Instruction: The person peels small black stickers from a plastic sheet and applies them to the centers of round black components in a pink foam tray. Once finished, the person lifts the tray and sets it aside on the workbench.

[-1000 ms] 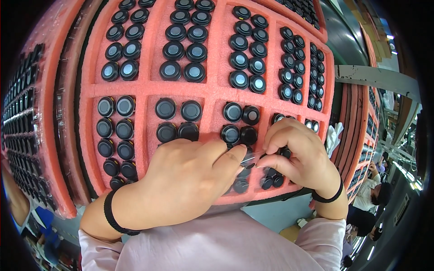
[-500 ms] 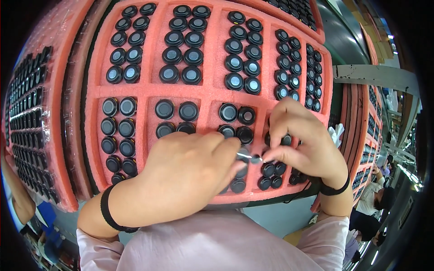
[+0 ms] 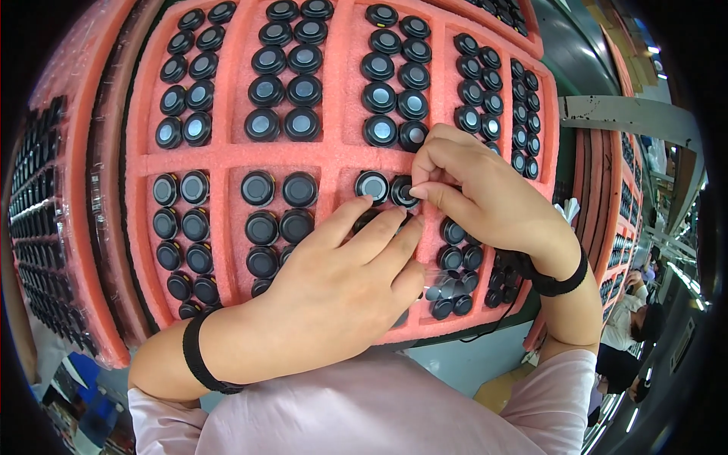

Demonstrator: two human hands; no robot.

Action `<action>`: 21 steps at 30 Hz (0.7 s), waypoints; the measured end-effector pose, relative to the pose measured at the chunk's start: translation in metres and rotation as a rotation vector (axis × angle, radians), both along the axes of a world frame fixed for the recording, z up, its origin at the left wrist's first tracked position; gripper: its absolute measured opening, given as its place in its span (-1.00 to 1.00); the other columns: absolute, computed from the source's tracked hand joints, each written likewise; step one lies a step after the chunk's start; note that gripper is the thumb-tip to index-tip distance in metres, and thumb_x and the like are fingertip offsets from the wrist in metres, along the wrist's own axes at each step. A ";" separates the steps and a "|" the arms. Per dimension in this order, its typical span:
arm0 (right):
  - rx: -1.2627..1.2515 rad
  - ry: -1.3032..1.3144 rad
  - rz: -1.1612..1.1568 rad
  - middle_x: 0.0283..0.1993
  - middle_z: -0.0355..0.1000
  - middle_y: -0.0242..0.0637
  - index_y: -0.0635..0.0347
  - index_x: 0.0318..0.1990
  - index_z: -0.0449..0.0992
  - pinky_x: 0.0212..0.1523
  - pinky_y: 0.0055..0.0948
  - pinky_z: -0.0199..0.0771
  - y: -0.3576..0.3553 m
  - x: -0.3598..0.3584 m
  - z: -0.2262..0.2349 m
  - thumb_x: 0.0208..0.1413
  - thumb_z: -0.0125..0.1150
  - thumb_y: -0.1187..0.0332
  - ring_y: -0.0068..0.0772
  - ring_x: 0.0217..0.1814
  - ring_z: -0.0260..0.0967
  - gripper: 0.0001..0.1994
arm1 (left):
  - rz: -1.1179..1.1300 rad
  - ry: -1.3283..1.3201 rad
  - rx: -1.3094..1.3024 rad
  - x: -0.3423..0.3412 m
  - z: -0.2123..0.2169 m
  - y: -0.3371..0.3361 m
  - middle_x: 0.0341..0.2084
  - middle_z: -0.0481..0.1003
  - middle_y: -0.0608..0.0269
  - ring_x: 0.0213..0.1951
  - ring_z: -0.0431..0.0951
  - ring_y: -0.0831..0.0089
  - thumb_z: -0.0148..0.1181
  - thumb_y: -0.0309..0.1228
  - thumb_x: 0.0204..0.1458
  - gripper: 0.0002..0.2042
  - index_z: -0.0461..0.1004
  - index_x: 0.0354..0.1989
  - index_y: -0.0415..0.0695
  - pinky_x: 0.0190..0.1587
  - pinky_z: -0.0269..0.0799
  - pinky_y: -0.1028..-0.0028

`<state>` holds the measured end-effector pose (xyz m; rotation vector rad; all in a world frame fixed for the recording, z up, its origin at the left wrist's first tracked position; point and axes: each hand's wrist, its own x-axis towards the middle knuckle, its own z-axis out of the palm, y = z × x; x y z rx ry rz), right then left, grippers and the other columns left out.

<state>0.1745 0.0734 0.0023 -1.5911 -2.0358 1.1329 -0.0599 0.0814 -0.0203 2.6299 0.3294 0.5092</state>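
Note:
A pink foam tray fills the view, divided into compartments packed with several round black lens-like parts with glassy centres. My left hand lies flat over the lower middle compartment, fingers stretched toward one black round part. My right hand reaches in from the right, with thumb and forefinger pinched at the rim of the neighbouring black part. Whether it grips that part is hidden by the fingers. Both wrists wear black bands.
More pink trays of black parts stand stacked at the left and at the right. A grey metal bracket sits at the upper right. Another person is at the far lower right.
Both hands have moved upward on the tray, from the bottom row of parts to the row above it. My left fingers have spread out flat.

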 end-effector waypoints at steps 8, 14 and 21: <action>0.049 -0.043 0.030 -0.24 0.31 -0.20 0.30 -0.23 0.46 -0.13 -0.32 0.40 0.001 0.000 -0.005 0.15 0.24 0.59 -0.22 -0.19 0.34 -0.91 | 0.010 0.054 -0.033 0.001 -0.004 0.001 0.09 0.53 -0.03 0.15 0.50 0.16 0.27 -0.28 -0.02 -0.80 0.53 -0.30 -0.13 0.29 0.31 0.04; 0.059 -0.043 0.022 -0.25 0.31 -0.20 0.30 -0.24 0.46 -0.13 -0.31 0.40 0.000 -0.001 -0.003 0.14 0.25 0.58 -0.21 -0.20 0.34 -0.91 | 0.015 0.070 -0.054 0.001 0.000 0.000 0.11 0.52 -0.04 0.16 0.50 0.17 0.27 -0.28 -0.01 -0.80 0.53 -0.30 -0.13 0.32 0.29 0.04; 0.096 -0.057 0.002 -0.26 0.30 -0.21 0.30 -0.25 0.45 -0.17 -0.31 0.40 -0.002 -0.003 -0.007 0.13 0.28 0.59 -0.21 -0.22 0.34 -0.89 | 0.019 0.079 -0.037 0.001 -0.001 0.001 0.12 0.52 -0.04 0.16 0.51 0.17 0.27 -0.28 -0.01 -0.79 0.53 -0.29 -0.13 0.33 0.28 0.04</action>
